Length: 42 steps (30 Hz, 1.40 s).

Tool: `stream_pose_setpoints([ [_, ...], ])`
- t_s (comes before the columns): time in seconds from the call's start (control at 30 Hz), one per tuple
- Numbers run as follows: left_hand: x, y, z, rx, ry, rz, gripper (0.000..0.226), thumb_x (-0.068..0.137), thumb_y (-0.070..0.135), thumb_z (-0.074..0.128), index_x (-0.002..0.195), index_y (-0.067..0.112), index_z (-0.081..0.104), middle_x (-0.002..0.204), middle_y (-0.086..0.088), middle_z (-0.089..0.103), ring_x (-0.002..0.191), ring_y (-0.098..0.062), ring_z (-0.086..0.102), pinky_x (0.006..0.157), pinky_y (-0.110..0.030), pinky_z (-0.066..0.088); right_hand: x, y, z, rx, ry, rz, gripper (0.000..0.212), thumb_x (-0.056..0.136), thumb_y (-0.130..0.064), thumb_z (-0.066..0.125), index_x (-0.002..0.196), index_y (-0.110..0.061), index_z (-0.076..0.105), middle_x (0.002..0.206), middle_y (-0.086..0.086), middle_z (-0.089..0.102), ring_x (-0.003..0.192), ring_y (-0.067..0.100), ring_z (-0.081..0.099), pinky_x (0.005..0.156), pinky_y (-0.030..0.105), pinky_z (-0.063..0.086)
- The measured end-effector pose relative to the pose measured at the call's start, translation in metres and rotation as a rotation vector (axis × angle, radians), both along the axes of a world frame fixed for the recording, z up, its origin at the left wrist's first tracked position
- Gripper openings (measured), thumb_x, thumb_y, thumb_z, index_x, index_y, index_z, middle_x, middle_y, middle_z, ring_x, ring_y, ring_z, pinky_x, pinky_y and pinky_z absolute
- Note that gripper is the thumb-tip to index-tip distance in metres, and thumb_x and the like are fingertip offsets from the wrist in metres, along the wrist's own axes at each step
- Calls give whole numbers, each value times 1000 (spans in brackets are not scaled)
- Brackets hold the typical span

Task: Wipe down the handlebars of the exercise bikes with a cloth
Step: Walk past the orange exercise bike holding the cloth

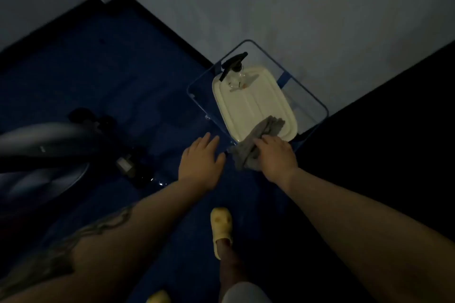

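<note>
A grey cloth lies over the near corner of a cream tray, and my right hand grips it there. My left hand hovers just left of the cloth with fingers straight, holding nothing. Part of an exercise bike, its grey frame and dark pedal area, shows at the left edge in dim light. Its handlebars are out of view.
The cream tray sits in a clear, blue-rimmed bin against the white wall, with a spray bottle standing at its far end. The floor is dark blue. My foot in a yellow clog stands below the hands.
</note>
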<state>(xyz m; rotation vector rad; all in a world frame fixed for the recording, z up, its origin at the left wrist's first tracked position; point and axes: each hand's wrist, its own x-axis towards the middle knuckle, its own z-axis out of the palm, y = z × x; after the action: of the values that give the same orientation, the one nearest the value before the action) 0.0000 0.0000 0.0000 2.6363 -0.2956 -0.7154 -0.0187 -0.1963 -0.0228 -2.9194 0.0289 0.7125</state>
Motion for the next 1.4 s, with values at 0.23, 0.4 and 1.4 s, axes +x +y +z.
stream_pose_setpoints([
  [0.23,4,-6,-45,-16,80,79,56,99,42,34,151,25,21,161,1,15,147,-19,15,118,-36,14,40,-11,-53,-132,-2,215,39,92,-21,52,131,-18,47,139,6,41,126,23,36,107,35,26],
  [0.4,-4,4,-55,14,134,109,56,99,42,34,151,26,21,161,0,15,147,-19,15,117,-37,15,49,-11,-57,-80,-46,223,19,98,-17,44,109,-16,59,117,6,57,115,22,46,100,32,33],
  [1.4,-339,414,81,36,-87,1155,52,97,37,40,147,20,35,156,-1,29,140,-19,32,113,-32,25,-172,489,115,455,-168,778,19,98,-36,45,90,-19,51,87,-1,62,74,21,58,60,32,38],
])
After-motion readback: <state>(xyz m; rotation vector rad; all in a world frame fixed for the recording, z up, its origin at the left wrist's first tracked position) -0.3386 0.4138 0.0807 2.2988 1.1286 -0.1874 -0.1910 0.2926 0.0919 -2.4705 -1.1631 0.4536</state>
